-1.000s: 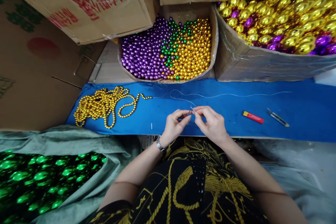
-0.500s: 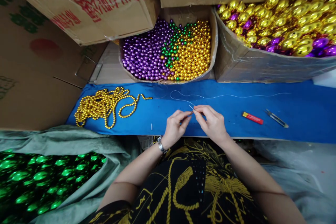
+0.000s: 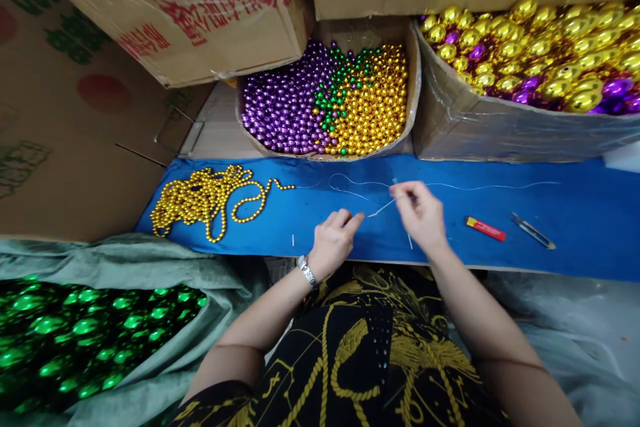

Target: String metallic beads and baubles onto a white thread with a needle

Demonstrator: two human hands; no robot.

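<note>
My left hand (image 3: 333, 240) pinches a thin needle near the front edge of the blue mat (image 3: 575, 213). My right hand (image 3: 421, 213) is raised a little to the right, fingers pinched on a clear thread (image 3: 480, 186) that runs from the needle and trails across the mat. A strand of gold beads (image 3: 210, 195) lies heaped on the mat's left end, apart from both hands. Behind the mat stands an open box of loose purple, green and gold beads (image 3: 330, 97).
A red lighter (image 3: 485, 228) and small thread snips (image 3: 533, 231) lie on the mat to the right. A box of large gold and purple baubles (image 3: 530, 53) stands at back right. A sack of green baubles (image 3: 90, 333) is at lower left. Cardboard boxes (image 3: 190, 7) stand behind.
My right hand has moved up and to the right, away from my left hand, drawing the thread out from the needle. The left hand has stayed almost still.
</note>
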